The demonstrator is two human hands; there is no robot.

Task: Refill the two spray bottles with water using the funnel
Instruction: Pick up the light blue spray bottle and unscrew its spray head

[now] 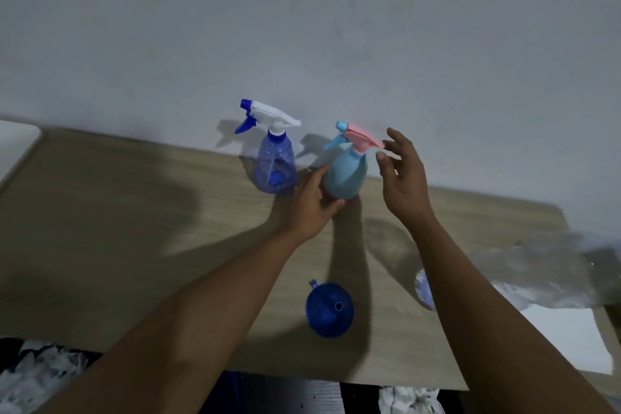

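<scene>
Left grip (pixel 314 208) curled closed low, right grip (pixel 403 178) raised with fingers spread apart.

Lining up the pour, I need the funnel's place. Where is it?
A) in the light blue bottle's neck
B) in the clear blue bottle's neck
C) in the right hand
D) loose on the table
D: the blue funnel lies on the wooden table, touched by neither hand; the left hand grips the light blue spray bottle, the right hand is open by its pink trigger head.

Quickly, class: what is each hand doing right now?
Left hand: grips the base of the light blue spray bottle.
Right hand: open, holding nothing, fingers by its pink spray head.
</scene>
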